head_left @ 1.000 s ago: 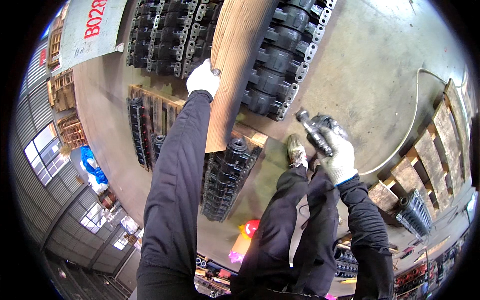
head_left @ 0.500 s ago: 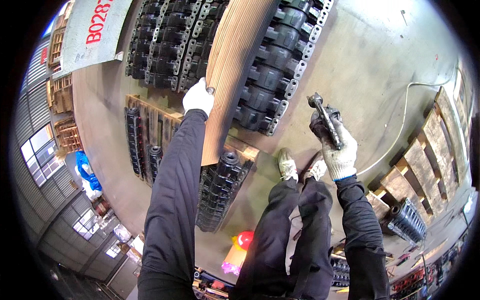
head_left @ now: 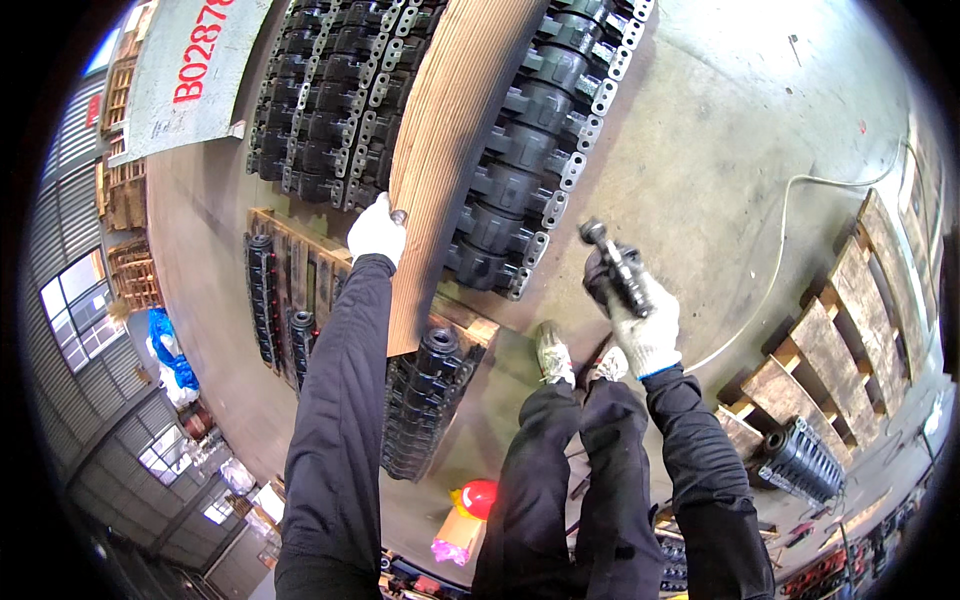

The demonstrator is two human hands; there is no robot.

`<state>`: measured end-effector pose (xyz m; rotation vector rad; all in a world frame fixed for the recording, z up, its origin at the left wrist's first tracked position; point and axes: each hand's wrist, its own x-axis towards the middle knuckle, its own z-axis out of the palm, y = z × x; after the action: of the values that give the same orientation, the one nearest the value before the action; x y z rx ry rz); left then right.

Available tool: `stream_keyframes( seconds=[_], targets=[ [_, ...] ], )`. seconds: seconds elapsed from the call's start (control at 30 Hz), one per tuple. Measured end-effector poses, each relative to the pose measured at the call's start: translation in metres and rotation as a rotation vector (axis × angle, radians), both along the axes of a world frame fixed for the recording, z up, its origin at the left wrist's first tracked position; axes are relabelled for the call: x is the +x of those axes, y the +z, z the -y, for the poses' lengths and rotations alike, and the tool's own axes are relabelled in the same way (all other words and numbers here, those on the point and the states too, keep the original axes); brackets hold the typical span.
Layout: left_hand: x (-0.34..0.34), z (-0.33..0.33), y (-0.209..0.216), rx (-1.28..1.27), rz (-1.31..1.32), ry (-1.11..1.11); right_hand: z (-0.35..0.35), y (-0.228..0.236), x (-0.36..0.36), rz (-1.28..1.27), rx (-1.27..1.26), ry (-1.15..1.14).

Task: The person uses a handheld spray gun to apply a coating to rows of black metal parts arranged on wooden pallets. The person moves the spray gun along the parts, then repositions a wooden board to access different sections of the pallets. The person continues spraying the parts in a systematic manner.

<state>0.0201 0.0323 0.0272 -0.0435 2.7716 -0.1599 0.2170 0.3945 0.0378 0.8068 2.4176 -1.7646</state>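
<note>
Since the right hand [head_left: 645, 316] clutches the metal part [head_left: 616, 266] low—head jutting toward 11 o'clock—it might slip; at the view's 10 o'clock, the left hand [head_left: 376, 234] pinches a stub [head_left: 399, 217] beside the beam [head_left: 452, 135].

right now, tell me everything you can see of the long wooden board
The wooden board looks like light brown timber, its grain running lengthwise and its right side shadowed. The far end runs out of the picture; the near end looks cut straight. Black track sections show on both sides. The gloved left hand is at its left edge; I can't tell whether it grips.
</note>
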Motion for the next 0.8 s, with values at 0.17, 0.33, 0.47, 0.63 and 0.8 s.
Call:
stream_keyframes(
  seconds=[0.17,0.33,0.47,0.63,0.8],
  targets=[
    [0.004,-0.007,0.001,-0.035,-0.02,0.0,-0.034,-0.002,-0.044,-0.085,0.086,-0.021],
    [0.002,-0.009,0.007,-0.003,0.025,0.062,-0.039,-0.003,-0.047,-0.167,0.165,0.11],
    [0.005,-0.015,0.007,-0.034,-0.014,0.019,-0.038,0.008,-0.031,0.05,0.127,0.371],
    [0.005,-0.022,0.017,-0.015,0.04,0.076,-0.052,0.015,-0.016,-0.106,0.135,0.41],
    [0.016,-0.02,0.025,0.037,0.001,0.15,-0.093,0.034,-0.022,0.003,0.13,0.308]
  ],
)
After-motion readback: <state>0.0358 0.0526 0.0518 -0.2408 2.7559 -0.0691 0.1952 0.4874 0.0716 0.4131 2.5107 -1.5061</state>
